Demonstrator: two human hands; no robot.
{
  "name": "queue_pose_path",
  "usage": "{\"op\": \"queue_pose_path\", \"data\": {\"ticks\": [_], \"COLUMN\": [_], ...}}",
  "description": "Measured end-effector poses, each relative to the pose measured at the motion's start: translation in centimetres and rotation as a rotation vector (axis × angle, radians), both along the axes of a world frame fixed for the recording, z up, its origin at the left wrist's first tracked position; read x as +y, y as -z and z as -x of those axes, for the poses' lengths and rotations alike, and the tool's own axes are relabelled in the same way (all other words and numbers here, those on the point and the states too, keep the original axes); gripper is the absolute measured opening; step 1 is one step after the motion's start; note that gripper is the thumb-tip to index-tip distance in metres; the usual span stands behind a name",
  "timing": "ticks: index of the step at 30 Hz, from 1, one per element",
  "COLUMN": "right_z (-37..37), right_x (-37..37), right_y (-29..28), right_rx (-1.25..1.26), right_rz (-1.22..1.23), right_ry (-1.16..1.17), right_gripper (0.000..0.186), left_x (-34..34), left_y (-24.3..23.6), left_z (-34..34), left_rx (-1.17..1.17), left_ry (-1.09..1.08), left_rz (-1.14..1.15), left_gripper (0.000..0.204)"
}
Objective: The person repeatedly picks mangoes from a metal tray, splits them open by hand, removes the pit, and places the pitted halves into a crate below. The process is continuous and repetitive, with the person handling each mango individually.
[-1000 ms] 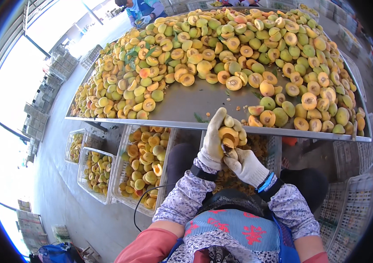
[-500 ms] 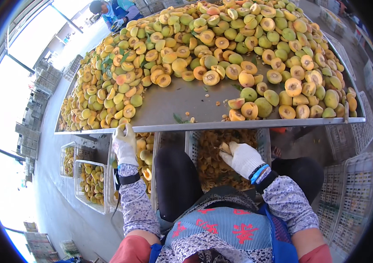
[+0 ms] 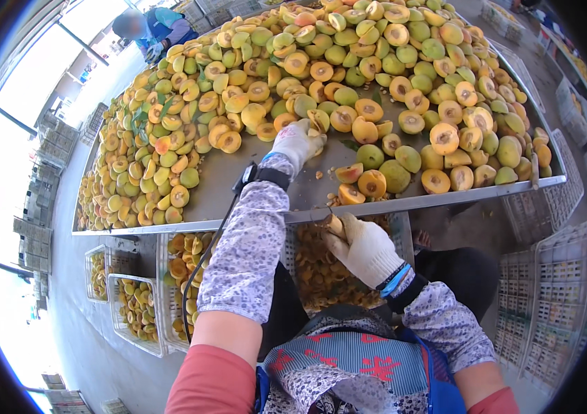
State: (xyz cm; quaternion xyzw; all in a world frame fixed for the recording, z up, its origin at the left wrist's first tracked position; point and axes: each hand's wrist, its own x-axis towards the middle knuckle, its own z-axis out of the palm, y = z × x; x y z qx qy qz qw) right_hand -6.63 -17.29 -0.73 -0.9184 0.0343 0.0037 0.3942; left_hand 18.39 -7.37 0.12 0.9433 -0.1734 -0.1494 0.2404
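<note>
My left hand [image 3: 299, 146], in a white knit glove, reaches over the metal table [image 3: 238, 183] to the front edge of a heap of halved yellow peaches [image 3: 259, 90]. Its fingers are closed around a peach half [image 3: 319, 120] that stands tilted. Just below the table's front edge, my right hand [image 3: 364, 250], gloved too, grips a short pale wooden stick-like tool [image 3: 333, 224]. The tool's working end cannot be made out. Under that hand, a crate [image 3: 401, 231] holds brownish-yellow scraps.
White plastic crates [image 3: 157, 310] of peach halves stand under the table and at its left. Stacked crates [image 3: 549, 297] rise close on my right. Across the table, a person in blue [image 3: 159, 31] works at its far left corner. The raised metal rim [image 3: 390, 205] runs across my front.
My left hand has moved from the table's front left edge up and right to the heap, closing on a peach half. The right hand still holds its tool near the rim. The view has shifted slightly.
</note>
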Motion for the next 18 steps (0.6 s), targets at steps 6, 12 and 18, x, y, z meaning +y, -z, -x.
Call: {"op": "queue_pose_path", "data": {"ticks": [6, 12, 18], "right_z": [-1.1, -1.0, -1.3], "right_x": [0.3, 1.4, 2.6], "right_y": [0.4, 0.4, 1.4], "right_rx": [-0.296, -0.189, -0.179], "right_rz": [-0.299, -0.33, -0.549], "right_ry": [0.152, 0.082, -0.003], "right_gripper": [0.033, 0.032, 0.033], "left_x": [2.8, 4.2, 4.6], "left_y": [-2.5, -2.4, -0.6], "left_z": [8.9, 15.3, 15.9], "left_rx": [0.326, 0.222, 0.274], "left_ry": [-0.231, -0.18, -0.288], "left_rz": [0.909, 1.225, 1.383], "left_gripper": [0.031, 0.047, 0.056]}}
